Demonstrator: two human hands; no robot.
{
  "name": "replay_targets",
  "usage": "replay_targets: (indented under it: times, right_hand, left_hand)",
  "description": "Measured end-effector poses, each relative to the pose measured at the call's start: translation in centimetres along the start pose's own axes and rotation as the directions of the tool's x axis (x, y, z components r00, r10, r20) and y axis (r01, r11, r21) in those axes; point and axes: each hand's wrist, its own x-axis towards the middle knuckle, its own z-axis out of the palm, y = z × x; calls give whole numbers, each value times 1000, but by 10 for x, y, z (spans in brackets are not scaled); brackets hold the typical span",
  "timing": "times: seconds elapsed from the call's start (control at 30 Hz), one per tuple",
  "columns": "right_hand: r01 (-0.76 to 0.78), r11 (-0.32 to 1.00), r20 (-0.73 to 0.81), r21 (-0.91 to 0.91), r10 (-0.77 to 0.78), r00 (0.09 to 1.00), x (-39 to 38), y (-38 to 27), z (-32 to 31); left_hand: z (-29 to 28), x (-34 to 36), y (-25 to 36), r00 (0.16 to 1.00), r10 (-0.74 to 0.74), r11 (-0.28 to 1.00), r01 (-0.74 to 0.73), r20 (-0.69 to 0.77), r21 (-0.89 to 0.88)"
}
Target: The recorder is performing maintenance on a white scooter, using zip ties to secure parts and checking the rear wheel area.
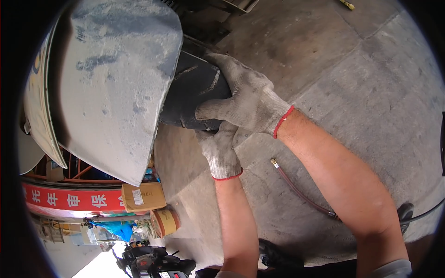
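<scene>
A black tire [194,90] with pale scuffs and grooves juts out from under a large, scraped grey mudguard-like panel [116,88]. My right hand [250,95], in a dirty white knit glove with a red cuff edge, grips the tire's right end. Its thumb lies across the black rubber, and the other fingers curl over the far side. Just below, my left hand [220,150], gloved the same way, holds the tire's near edge. Its fingertips are hidden beneath the tire and behind my right hand.
A reddish hose [301,192] with a brass fitting lies on the concrete floor [361,116]. At the lower left are a cardboard box [143,197], a tape-brown roll [165,222], a red banner [74,197] and a parked motorbike [153,262]. A yellow-handled object [346,4] lies far off.
</scene>
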Motion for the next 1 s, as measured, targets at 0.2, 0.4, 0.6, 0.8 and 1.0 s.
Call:
replay_targets:
  times: [0.2,0.4,0.6,0.8,1.0]
  right_hand:
    - [23,998,-36,-52,-25,999,-3,4,-9]
    - [-44,998,62,39,42,997,0,-2,-10]
    - [-67,997,133,-31,71,989,1,-1,-18]
    - [-105,993,212,-47,112,971,3,-2,-23]
    - [-146,988,318,-40,151,936,8,-15,-35]
  left_hand:
    - [-1,-5,-3,995,-84,990,89,-54,107]
    - [-19,0,-3,998,-57,946,57,-9,318]
    - [-28,5,-1,996,-44,837,-6,77,548]
    - [-26,-2,9,980,-189,897,144,68,417]
    - [-53,5,-13,986,-158,854,111,50,508]
